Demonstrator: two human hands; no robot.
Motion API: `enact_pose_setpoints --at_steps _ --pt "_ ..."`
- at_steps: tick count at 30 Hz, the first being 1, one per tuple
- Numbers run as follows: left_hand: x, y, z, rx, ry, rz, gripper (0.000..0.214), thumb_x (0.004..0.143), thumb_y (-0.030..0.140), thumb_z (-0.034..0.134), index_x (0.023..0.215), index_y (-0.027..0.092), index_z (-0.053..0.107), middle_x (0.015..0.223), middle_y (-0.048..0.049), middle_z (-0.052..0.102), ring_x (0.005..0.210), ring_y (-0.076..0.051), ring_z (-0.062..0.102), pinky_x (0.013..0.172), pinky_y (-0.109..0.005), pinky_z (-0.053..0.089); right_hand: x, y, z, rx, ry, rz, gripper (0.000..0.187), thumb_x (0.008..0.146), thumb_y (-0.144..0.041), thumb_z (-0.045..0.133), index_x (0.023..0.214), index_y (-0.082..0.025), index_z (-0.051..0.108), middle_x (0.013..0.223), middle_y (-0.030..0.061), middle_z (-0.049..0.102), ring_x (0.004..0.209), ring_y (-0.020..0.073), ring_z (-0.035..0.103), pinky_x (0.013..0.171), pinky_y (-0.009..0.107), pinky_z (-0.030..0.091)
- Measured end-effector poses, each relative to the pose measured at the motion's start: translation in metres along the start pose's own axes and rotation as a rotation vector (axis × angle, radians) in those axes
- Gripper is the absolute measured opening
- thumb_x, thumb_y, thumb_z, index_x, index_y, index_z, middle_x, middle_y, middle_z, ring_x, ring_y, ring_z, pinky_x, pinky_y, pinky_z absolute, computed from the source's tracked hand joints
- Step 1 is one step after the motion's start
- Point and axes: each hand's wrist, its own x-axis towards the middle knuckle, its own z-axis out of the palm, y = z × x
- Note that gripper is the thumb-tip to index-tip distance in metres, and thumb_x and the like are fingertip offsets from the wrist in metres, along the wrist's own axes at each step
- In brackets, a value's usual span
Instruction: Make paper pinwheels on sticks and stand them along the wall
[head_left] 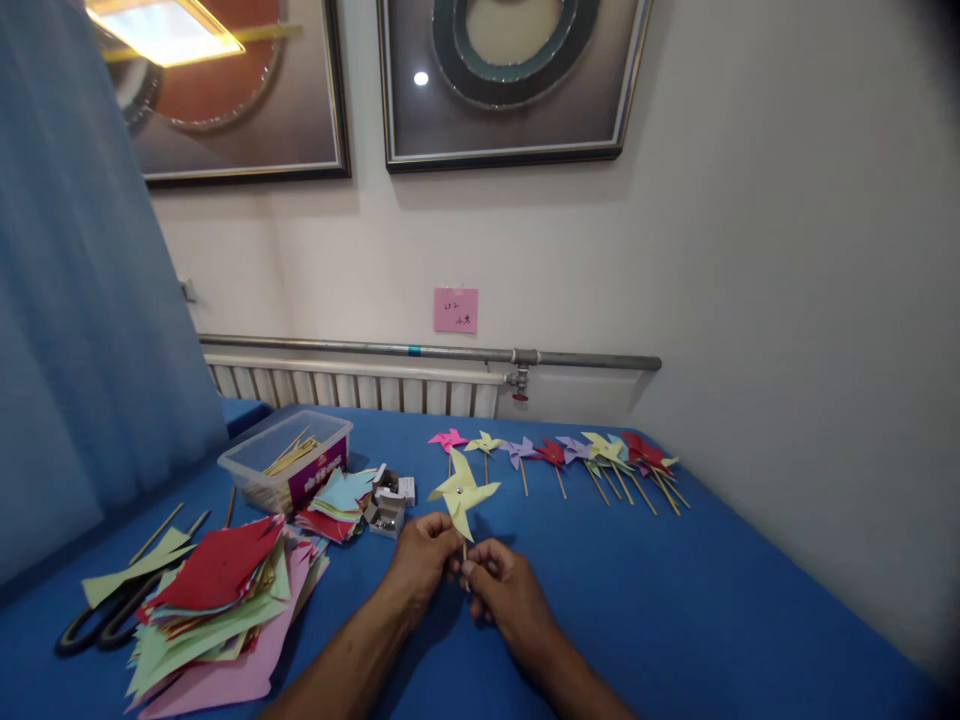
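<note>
A pale yellow paper pinwheel (463, 492) on a thin wooden stick stands upright between my hands, a pin head at its centre. My left hand (426, 558) is closed, its thumb and fingers pinching at the lower paper blade and the top of the stick. Lower down, my right hand (504, 590) pinches the stick between thumb and fingers. Just left of the pinwheel, two small open boxes of metal pins (386, 520) sit beside a small stack of blue and red paper (339, 503).
Several finished pinwheels (551, 455) lie in a row along the back right. A clear plastic tub (330, 468) holds wooden sticks. Front left are a pile of cut coloured paper (217, 600) and black-handled scissors (120, 620). A blue curtain (90, 280) hangs at left.
</note>
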Motion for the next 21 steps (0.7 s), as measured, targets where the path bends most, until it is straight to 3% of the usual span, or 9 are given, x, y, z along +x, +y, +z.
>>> enact_pose_setpoints --at_steps 6,11,21 --pt "0.001 -0.001 0.001 0.006 0.005 -0.005 0.029 0.062 0.041 0.071 0.063 0.015 0.057 0.047 0.0028 0.054 0.039 -0.008 0.044 0.043 -0.022 0.034 0.003 0.000 -0.001 0.013 -0.006 0.002 0.014 0.074 -0.033 0.063 0.072 -0.020 0.058 0.059 -0.0037 0.063 0.042 0.0090 0.052 0.042 0.020 0.035" --pt "-0.002 0.007 0.003 0.012 0.077 0.037 0.033 0.064 0.047 0.068 0.065 0.015 0.060 0.056 0.0004 0.058 0.044 -0.008 0.045 0.046 -0.023 0.034 0.004 0.003 -0.003 0.034 0.028 -0.036 0.017 0.076 -0.036 0.064 0.072 -0.020 0.056 0.059 -0.0045 0.061 0.045 0.0096 0.053 0.045 0.021 0.037" --pt "-0.006 -0.002 0.013 0.210 0.204 0.167 0.026 0.065 0.038 0.063 0.054 0.019 0.049 0.049 0.0051 0.045 0.049 -0.009 0.040 0.050 -0.023 0.030 0.000 -0.002 -0.002 -0.049 -0.020 -0.065 0.019 0.081 -0.034 0.062 0.071 -0.022 0.051 0.054 -0.0064 0.053 0.049 0.0105 0.048 0.050 0.022 0.035"
